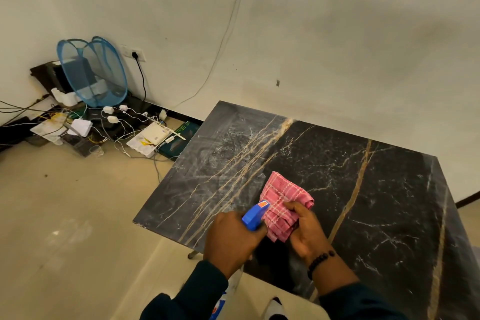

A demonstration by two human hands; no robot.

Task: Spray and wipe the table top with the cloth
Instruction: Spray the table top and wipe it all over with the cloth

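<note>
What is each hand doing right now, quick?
Left hand: closed in a grip on the blue plastic spray bottle, nozzle toward the cloth.
Right hand: closed, holding the pink checked cloth over the black marble table top.

Above the black marble-patterned table top (pixel 363 189), the left hand (pixel 231 239) grips a blue plastic spray bottle (pixel 255 215), apparently aimed at the folded pink checked cloth (pixel 283 205) held by the right hand (pixel 307 231).

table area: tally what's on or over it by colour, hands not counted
pink: 1, the checked cloth in the right hand
blue: 1, the spray bottle in the left hand
black: 1, the marble table top
total: 3
</note>
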